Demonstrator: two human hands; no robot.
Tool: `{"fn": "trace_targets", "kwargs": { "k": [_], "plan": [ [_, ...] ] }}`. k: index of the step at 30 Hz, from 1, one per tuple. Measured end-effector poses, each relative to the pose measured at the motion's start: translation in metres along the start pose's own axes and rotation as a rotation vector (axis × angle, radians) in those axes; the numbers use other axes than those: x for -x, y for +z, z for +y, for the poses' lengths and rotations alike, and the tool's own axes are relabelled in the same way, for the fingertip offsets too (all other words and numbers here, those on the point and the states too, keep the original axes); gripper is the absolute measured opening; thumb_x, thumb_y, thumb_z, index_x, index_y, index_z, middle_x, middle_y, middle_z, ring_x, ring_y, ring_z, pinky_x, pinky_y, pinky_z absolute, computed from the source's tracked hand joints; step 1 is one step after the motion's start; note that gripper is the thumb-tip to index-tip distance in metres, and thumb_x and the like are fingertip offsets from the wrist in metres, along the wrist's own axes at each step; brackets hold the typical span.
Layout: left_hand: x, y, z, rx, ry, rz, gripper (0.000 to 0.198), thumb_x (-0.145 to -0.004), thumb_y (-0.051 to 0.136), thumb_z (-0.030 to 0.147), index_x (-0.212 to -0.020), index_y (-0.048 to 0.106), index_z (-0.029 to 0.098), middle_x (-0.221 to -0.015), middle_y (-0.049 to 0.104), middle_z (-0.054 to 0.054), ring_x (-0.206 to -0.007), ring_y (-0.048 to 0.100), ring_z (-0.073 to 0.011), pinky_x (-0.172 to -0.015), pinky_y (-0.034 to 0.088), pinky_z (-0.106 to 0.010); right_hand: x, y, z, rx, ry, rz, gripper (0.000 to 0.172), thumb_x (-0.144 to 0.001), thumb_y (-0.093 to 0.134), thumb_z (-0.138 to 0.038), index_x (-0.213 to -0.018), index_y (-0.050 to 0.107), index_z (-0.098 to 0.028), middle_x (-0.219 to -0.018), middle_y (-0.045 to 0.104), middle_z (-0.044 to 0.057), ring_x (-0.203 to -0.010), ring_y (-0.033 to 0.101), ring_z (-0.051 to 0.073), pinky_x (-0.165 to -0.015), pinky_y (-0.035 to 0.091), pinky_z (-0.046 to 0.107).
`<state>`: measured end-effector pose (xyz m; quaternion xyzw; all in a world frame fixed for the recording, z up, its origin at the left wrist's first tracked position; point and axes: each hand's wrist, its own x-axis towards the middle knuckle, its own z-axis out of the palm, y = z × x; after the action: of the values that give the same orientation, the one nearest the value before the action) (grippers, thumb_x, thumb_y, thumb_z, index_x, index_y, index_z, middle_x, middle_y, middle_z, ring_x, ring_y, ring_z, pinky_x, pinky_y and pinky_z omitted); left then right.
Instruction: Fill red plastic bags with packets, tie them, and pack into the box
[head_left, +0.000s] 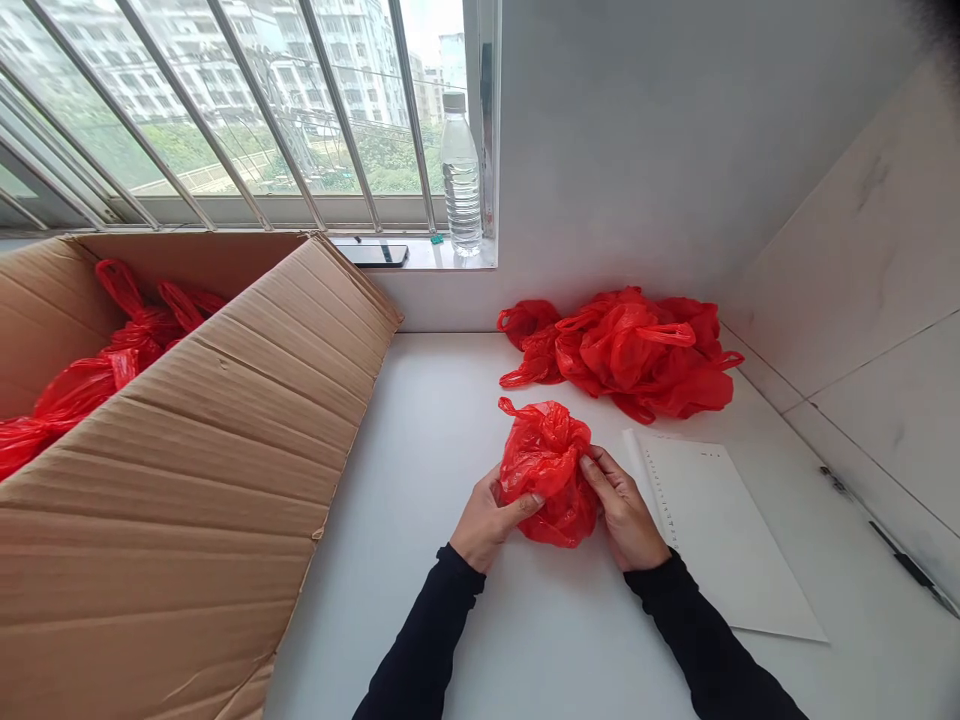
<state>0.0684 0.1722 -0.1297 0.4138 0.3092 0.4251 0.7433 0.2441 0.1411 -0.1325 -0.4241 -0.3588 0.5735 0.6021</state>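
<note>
Between my two hands, over the white tabletop [420,480], is a crumpled red plastic bag [551,470] with one handle loop sticking up at its upper left. My left hand [491,520] grips its lower left side, the thumb lying across the front and the other fingers hidden behind. On the right edge, my right hand [619,505] pinches the plastic between thumb and fingers. What the bag holds, if anything, cannot be made out. Just beyond it lies a heap of loose red plastic bags [630,350] against the wall.
An open cardboard box [247,430] with knotted red bags [97,370] inside stands at left. A notebook [735,530] lies right of my hands, a black pen [900,560] beyond it. On the barred window's sill are a water bottle [461,180] and a phone [379,255].
</note>
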Motion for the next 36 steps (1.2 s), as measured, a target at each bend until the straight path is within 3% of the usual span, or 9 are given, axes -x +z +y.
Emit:
{"fn": "trace_targets", "kwargs": {
  "k": [3,7,10,15,22,27,30,32,36],
  "plan": [
    [-0.002,-0.002,-0.003,0.008,0.061,0.076,0.056,-0.069,0.086,0.027,-0.121,0.065,0.017,-0.118,0.071,-0.011,-0.112,0.065,-0.0308,-0.094,0.052,-0.039,0.001,0.002,-0.001,0.003,-0.004,-0.016,0.031,-0.095,0.06,-0.046,-0.123,0.06,-0.032,-0.126,0.065,0.002,-0.117,0.057,0.023,-0.095,0.049,0.036],
    [-0.004,-0.007,-0.002,0.041,0.121,0.17,0.047,-0.08,0.077,0.032,-0.123,0.062,0.021,-0.121,0.07,-0.008,-0.116,0.064,-0.0282,-0.099,0.05,-0.039,0.003,0.003,-0.003,0.028,0.037,-0.11,0.035,-0.094,0.062,-0.043,-0.126,0.059,-0.031,-0.129,0.063,0.004,-0.114,0.059,0.023,-0.093,0.05,0.036],
    [-0.001,-0.006,0.003,0.053,0.102,0.138,0.045,-0.084,0.073,0.036,-0.123,0.063,0.017,-0.12,0.071,-0.012,-0.114,0.064,-0.0304,-0.1,0.05,-0.042,0.003,0.002,-0.002,0.052,0.041,-0.131,0.031,-0.093,0.064,-0.041,-0.12,0.061,-0.028,-0.122,0.067,0.005,-0.107,0.062,0.023,-0.085,0.052,0.034],
    [0.003,0.003,0.005,-0.026,0.072,0.005,0.065,-0.069,0.085,0.029,-0.128,0.06,0.016,-0.124,0.068,-0.014,-0.115,0.063,-0.034,-0.097,0.052,-0.044,0.001,-0.002,0.002,0.072,0.006,-0.084,0.025,-0.092,0.066,-0.038,-0.114,0.063,-0.028,-0.117,0.068,0.003,-0.106,0.062,0.023,-0.088,0.051,0.033],
    [-0.004,-0.005,-0.002,-0.088,0.127,0.145,0.051,-0.074,0.081,0.03,-0.119,0.063,0.016,-0.118,0.071,-0.011,-0.109,0.065,-0.0297,-0.093,0.053,-0.04,0.004,0.004,-0.003,0.058,0.037,-0.092,0.041,-0.091,0.067,-0.039,-0.129,0.057,-0.031,-0.126,0.066,0.003,-0.113,0.061,0.023,-0.103,0.046,0.04],
    [-0.004,-0.004,-0.002,-0.105,0.109,0.197,0.047,-0.08,0.077,0.035,-0.121,0.062,0.019,-0.114,0.073,-0.009,-0.102,0.069,-0.0279,-0.088,0.056,-0.038,0.005,0.007,-0.005,0.067,0.043,-0.115,0.04,-0.089,0.069,-0.039,-0.126,0.059,-0.029,-0.123,0.068,0.005,-0.111,0.062,0.025,-0.099,0.049,0.041],
    [-0.002,0.0,-0.001,-0.107,0.067,0.177,0.044,-0.086,0.069,0.04,-0.124,0.059,0.019,-0.113,0.073,-0.012,-0.101,0.071,-0.031,-0.081,0.059,-0.042,0.004,0.005,-0.001,0.087,0.031,-0.075,0.036,-0.089,0.069,-0.04,-0.122,0.062,-0.028,-0.12,0.069,0.005,-0.108,0.063,0.025,-0.094,0.051,0.039],
    [-0.001,0.001,0.001,-0.106,0.07,0.148,0.047,-0.086,0.069,0.039,-0.127,0.058,0.019,-0.121,0.07,-0.013,-0.111,0.067,-0.0326,-0.088,0.057,-0.044,0.002,0.002,0.002,0.097,0.025,-0.049,0.035,-0.088,0.069,-0.042,-0.12,0.063,-0.028,-0.118,0.069,0.005,-0.106,0.064,0.025,-0.094,0.051,0.039],
    [0.001,0.004,0.003,-0.102,0.13,-0.026,0.072,-0.077,0.08,0.027,-0.141,0.048,0.022,-0.141,0.058,-0.012,-0.13,0.054,-0.033,-0.107,0.047,-0.044,0.001,-0.001,0.005,0.108,0.021,-0.006,0.033,-0.088,0.068,-0.044,-0.118,0.064,-0.028,-0.117,0.07,0.005,-0.105,0.064,0.025,-0.097,0.05,0.04]
  ]
}}
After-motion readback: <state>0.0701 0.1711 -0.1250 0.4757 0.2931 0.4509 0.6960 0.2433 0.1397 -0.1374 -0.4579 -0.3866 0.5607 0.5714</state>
